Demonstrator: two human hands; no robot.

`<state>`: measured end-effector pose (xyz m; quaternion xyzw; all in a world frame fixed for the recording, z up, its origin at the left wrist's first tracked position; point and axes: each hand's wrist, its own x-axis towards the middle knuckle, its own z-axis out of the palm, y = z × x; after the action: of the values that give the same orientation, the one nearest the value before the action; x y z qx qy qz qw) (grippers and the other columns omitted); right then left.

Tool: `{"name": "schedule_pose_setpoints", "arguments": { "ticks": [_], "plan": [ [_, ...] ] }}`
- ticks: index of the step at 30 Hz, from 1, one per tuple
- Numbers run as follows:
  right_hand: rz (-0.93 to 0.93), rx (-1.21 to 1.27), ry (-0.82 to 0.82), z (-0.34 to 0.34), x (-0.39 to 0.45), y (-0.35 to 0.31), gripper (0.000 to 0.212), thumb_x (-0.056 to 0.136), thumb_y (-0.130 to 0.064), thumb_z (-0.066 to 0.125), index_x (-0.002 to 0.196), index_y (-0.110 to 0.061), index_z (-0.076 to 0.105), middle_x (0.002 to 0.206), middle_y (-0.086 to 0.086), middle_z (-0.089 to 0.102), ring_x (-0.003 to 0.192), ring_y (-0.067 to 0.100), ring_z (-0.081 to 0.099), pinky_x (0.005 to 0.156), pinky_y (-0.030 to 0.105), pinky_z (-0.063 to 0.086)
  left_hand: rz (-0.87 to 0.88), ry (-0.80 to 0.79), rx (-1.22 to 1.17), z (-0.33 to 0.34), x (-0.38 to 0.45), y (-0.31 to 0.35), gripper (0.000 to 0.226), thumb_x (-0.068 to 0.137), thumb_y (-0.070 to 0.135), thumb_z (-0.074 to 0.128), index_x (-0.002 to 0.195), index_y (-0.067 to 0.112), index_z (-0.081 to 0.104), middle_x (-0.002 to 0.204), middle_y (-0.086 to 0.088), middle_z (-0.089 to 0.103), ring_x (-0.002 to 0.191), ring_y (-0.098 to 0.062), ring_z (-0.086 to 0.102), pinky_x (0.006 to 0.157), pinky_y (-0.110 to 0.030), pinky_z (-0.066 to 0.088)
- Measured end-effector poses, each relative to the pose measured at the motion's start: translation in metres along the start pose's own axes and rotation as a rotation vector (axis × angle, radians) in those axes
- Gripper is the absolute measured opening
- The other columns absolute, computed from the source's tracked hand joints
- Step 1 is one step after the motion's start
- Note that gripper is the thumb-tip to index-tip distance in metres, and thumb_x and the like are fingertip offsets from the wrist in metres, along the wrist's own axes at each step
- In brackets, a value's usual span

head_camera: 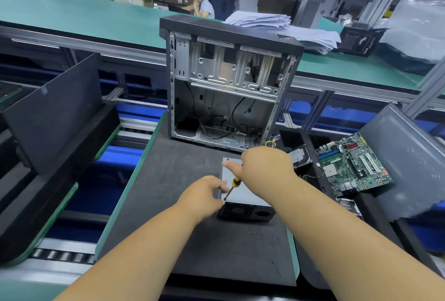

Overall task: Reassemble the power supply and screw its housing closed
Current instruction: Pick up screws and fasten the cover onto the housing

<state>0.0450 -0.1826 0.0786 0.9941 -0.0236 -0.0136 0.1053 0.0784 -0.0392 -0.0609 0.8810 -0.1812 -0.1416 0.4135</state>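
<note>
The right hand (266, 168) is curled round a screwdriver (231, 186) (yellow-and-black handle), whose tip slants down to the near-left top corner of the power supply (243, 200). Just below that tip the left hand (204, 194) grips the same corner, perhaps steadying it. The unit lies on the dark mat (192, 240).

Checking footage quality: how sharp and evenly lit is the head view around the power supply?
Head view: power supply and screwdriver sharp under even light; wide-angle bends bench edges; plastic bags at far right blurred, glary.
</note>
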Motion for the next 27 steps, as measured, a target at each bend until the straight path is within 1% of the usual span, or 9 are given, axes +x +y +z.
{"name": "schedule_pose_setpoints", "arguments": {
  "ticks": [3, 5, 6, 9, 12, 15, 18, 21, 27],
  "plan": [
    [-0.025, 0.211, 0.000, 0.001, -0.004, 0.000, 0.037, 0.097, -0.051, 0.035, 0.073, -0.022, 0.039, 0.071, -0.004, 0.047, 0.066, 0.020, 0.048, 0.050, 0.028, 0.025, 0.003, -0.007, 0.012, 0.000, 0.000, 0.001, 0.034, 0.080, 0.014, 0.071, 0.090, 0.044, 0.060, 0.112, 0.027, 0.055, 0.106, 0.006, 0.052, 0.086, -0.013, 0.039],
    [-0.071, 0.322, -0.034, -0.001, -0.004, 0.003, 0.016, 0.092, -0.036, 0.043, 0.089, -0.021, 0.045, 0.080, -0.004, 0.052, 0.074, 0.021, 0.051, 0.054, 0.031, 0.030, 0.000, -0.011, 0.024, -0.001, 0.000, 0.002, 0.032, 0.080, 0.014, 0.070, 0.093, 0.042, 0.061, 0.113, 0.027, 0.055, 0.109, 0.004, 0.053, 0.093, -0.019, 0.043],
    [-0.098, 0.330, -0.031, -0.002, -0.004, 0.004, 0.012, 0.091, -0.032, 0.045, 0.094, -0.020, 0.046, 0.083, -0.003, 0.054, 0.077, 0.022, 0.052, 0.056, 0.032, 0.034, -0.004, -0.012, 0.025, -0.001, 0.000, 0.002, 0.031, 0.081, 0.015, 0.070, 0.095, 0.041, 0.062, 0.114, 0.027, 0.055, 0.110, 0.004, 0.053, 0.095, -0.021, 0.044],
    [-0.136, 0.256, 0.008, -0.001, -0.005, 0.004, 0.016, 0.098, -0.036, 0.045, 0.095, -0.020, 0.041, 0.079, -0.002, 0.056, 0.075, 0.024, 0.054, 0.058, 0.033, 0.042, -0.004, -0.010, 0.017, -0.001, 0.000, 0.001, 0.031, 0.081, 0.015, 0.071, 0.094, 0.043, 0.063, 0.112, 0.028, 0.055, 0.107, 0.005, 0.053, 0.092, -0.020, 0.044],
    [-0.113, 0.129, 0.056, 0.004, -0.003, 0.001, 0.024, 0.102, -0.042, 0.038, 0.092, -0.021, 0.034, 0.067, -0.003, 0.042, 0.069, 0.025, 0.048, 0.052, 0.030, 0.034, 0.001, -0.008, 0.011, -0.001, 0.000, 0.001, 0.033, 0.081, 0.015, 0.071, 0.090, 0.045, 0.061, 0.109, 0.028, 0.055, 0.106, 0.005, 0.053, 0.090, -0.017, 0.042],
    [-0.099, 0.067, 0.065, 0.004, -0.002, -0.004, 0.025, 0.104, -0.043, 0.034, 0.094, -0.020, 0.038, 0.066, -0.003, 0.039, 0.069, 0.026, 0.047, 0.047, 0.028, 0.026, -0.006, -0.014, 0.020, 0.000, 0.000, 0.001, 0.032, 0.081, 0.015, 0.070, 0.093, 0.044, 0.062, 0.110, 0.028, 0.055, 0.108, 0.004, 0.052, 0.090, -0.017, 0.041],
    [-0.130, 0.140, 0.024, 0.002, -0.004, -0.003, 0.030, 0.102, -0.049, 0.037, 0.093, -0.020, 0.035, 0.076, -0.002, 0.047, 0.073, 0.025, 0.048, 0.051, 0.031, 0.030, -0.006, -0.024, 0.039, -0.002, 0.000, 0.002, 0.032, 0.081, 0.016, 0.068, 0.092, 0.045, 0.060, 0.107, 0.028, 0.053, 0.105, 0.003, 0.052, 0.088, -0.018, 0.040],
    [-0.200, 0.311, -0.065, 0.001, -0.007, 0.002, 0.021, 0.102, -0.036, 0.045, 0.096, -0.017, 0.039, 0.083, -0.001, 0.053, 0.075, 0.024, 0.051, 0.056, 0.034, 0.034, -0.003, -0.025, 0.041, -0.002, 0.000, 0.002, 0.031, 0.081, 0.016, 0.068, 0.093, 0.043, 0.060, 0.108, 0.027, 0.054, 0.104, 0.002, 0.052, 0.087, -0.017, 0.039],
    [-0.141, 0.303, -0.030, 0.005, -0.009, 0.004, 0.018, 0.102, -0.033, 0.048, 0.097, -0.018, 0.039, 0.082, -0.003, 0.058, 0.073, 0.023, 0.054, 0.058, 0.034, 0.039, -0.004, -0.020, 0.032, -0.001, -0.001, 0.002, 0.030, 0.082, 0.014, 0.068, 0.094, 0.040, 0.061, 0.113, 0.025, 0.054, 0.108, 0.002, 0.052, 0.089, -0.016, 0.039]
  ]
}}
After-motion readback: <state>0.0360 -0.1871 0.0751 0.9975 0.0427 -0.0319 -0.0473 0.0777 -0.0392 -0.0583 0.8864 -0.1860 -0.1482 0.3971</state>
